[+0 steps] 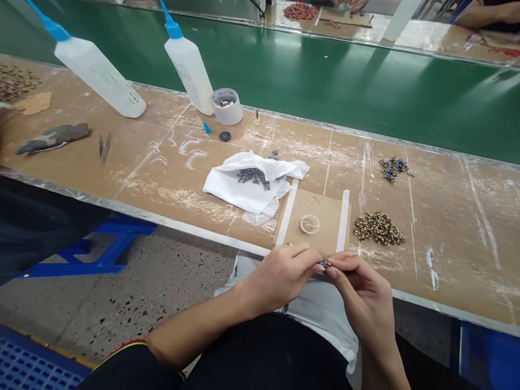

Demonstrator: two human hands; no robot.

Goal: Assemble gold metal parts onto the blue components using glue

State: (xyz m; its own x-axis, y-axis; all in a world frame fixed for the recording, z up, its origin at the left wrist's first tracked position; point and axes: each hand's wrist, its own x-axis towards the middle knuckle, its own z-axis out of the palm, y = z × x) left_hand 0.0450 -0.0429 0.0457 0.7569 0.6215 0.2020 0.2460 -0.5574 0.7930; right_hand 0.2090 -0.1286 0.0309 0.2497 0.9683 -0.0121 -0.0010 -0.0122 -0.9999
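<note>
My left hand and my right hand meet at the bench's near edge, fingertips pinched together on a tiny dark blue part. Just beyond them lies a small cardboard pad with white strips along its sides and a little white ring cap on it. To the right sits a heap of small brown-gold beads. A white cloth to the left carries a cluster of small blue parts. Another small pile of blue parts lies farther back right.
Two white squeeze bottles with blue nozzles lean at the back left beside a tape roll. Tweezers and a dark rag lie left. A green conveyor belt runs behind. Another person's hands work across it.
</note>
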